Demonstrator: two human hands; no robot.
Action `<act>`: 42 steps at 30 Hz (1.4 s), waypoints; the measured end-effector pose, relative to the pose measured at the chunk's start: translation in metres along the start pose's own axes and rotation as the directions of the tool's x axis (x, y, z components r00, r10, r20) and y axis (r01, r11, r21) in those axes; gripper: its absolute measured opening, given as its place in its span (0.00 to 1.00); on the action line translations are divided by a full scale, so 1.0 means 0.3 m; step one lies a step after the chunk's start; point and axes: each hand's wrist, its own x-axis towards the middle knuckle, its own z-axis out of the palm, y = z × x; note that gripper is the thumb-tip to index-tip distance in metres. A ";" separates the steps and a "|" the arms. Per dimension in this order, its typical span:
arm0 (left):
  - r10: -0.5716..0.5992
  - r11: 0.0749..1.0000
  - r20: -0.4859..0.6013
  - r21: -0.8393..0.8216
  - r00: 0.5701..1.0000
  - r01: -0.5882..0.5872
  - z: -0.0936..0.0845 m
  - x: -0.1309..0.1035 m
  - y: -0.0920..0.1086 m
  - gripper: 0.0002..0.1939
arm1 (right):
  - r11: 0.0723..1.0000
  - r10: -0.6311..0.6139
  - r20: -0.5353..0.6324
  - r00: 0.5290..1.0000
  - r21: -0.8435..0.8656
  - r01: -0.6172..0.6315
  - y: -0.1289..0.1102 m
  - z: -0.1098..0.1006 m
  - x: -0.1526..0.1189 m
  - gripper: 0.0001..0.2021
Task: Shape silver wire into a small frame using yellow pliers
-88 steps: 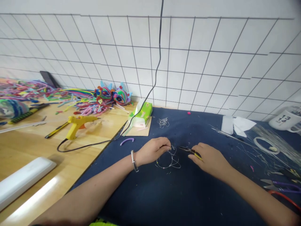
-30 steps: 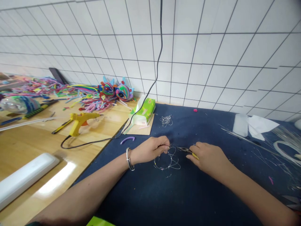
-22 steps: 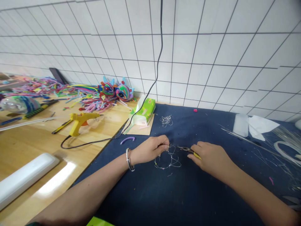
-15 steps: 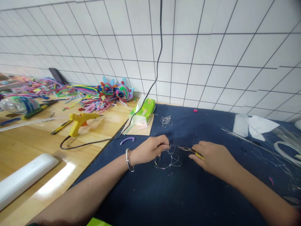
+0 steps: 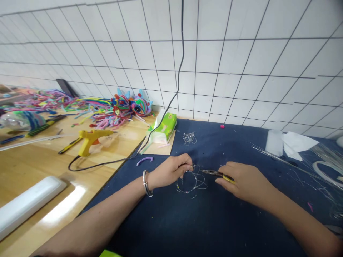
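Observation:
My left hand, with a silver bangle on its wrist, pinches the top of a thin wire ring. Small beads dot the ring, and thin wire loops stick out on its right side. My right hand is wrapped round yellow-handled needle-nose pliers. Their tip points left, close to the wire loops; whether it touches them I cannot tell. The exact grip of my left fingertips on the wire is hidden.
A dark blue cloth covers the table. Behind the hands lie a wire tangle and a green tissue pack. A yellow glue gun with a black cord is on the left, near pipe cleaners. Loose wires lie right.
The pliers in my right hand have shifted slightly left, nearer to the wire loops. My left hand keeps its pinch on the ring in nearly the same place.

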 end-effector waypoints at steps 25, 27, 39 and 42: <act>-0.011 1.000 0.035 -0.006 0.999 0.011 0.003 -0.003 0.004 0.08 | 0.999 0.015 -0.001 1.000 -0.052 -0.015 0.006 0.034 0.009 0.10; -0.008 1.000 0.036 -0.004 0.999 0.008 0.003 -0.002 0.004 0.08 | 0.997 0.022 -0.008 1.000 -0.080 -0.022 0.007 0.037 0.010 0.10; 0.000 0.998 0.053 0.070 0.999 -0.004 -0.047 -0.010 0.014 0.08 | 0.988 -0.046 -0.109 0.993 -0.153 0.029 0.030 0.084 0.029 0.11; 0.029 0.991 0.062 0.126 0.998 -0.037 -0.061 -0.012 0.015 0.07 | 0.991 -0.062 -0.135 0.989 -0.130 0.044 0.014 0.095 0.028 0.11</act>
